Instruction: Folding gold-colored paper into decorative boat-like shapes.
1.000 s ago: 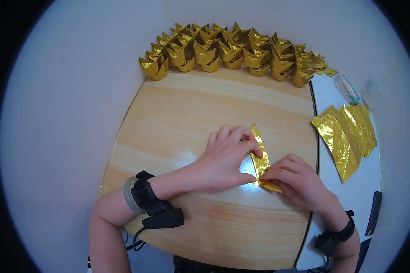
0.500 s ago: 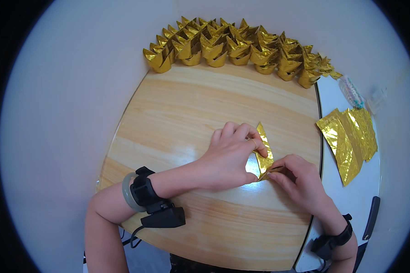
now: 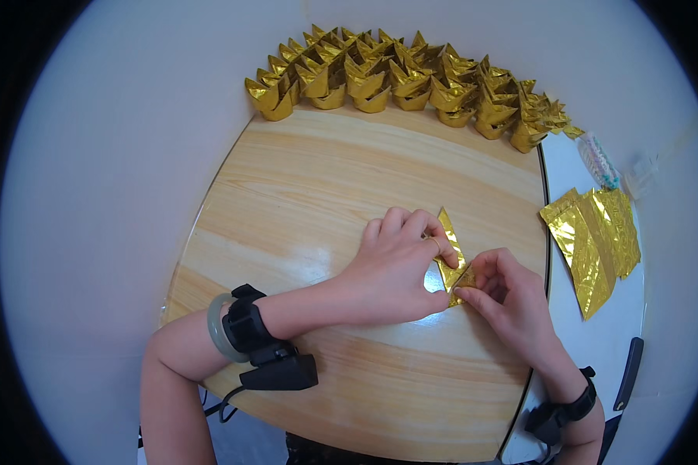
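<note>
The spread left hand [image 3: 396, 267] pressed gold paper [image 3: 449, 276], the right hand [image 3: 512, 298] pinched its flap [image 3: 464, 277], and beyond that hand a packet [image 3: 598, 161] seemed blurrily printed.

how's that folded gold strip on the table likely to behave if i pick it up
Probably quite light, since the folded gold strip looks paper-thin. It may be floppy along its length but apt to keep a crease, as its near end bends at the right hand's fingertips. Its shiny face could feel a bit slippery.
</note>
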Action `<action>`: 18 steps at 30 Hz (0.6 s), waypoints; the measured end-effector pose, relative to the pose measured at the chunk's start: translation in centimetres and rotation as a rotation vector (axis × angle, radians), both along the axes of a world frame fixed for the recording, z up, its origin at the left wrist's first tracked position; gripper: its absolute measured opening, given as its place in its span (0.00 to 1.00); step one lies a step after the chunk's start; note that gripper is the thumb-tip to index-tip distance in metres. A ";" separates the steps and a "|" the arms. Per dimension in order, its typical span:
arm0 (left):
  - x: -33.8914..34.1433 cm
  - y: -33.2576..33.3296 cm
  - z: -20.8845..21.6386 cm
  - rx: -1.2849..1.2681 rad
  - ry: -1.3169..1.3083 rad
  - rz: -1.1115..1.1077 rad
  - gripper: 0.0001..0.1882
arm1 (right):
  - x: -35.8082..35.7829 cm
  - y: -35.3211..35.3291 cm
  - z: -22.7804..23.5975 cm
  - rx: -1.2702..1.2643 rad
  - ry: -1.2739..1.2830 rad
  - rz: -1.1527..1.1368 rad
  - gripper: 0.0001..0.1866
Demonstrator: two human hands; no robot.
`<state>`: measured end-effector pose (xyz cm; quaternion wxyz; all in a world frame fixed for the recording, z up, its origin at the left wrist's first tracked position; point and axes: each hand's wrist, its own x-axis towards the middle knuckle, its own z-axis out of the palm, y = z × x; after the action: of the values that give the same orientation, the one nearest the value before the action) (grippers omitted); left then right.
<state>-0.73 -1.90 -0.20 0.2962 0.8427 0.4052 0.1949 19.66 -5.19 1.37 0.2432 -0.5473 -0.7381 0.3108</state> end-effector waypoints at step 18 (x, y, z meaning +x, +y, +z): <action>0.0 0.1 -0.2 0.202 -0.002 -0.016 0.23 | 0.1 -0.2 -0.5 0.202 -0.056 0.000 0.07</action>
<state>-0.70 -1.83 -0.44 0.2117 0.8713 0.3763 0.2333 19.74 -5.39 0.86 0.2763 -0.5287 -0.7721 0.2192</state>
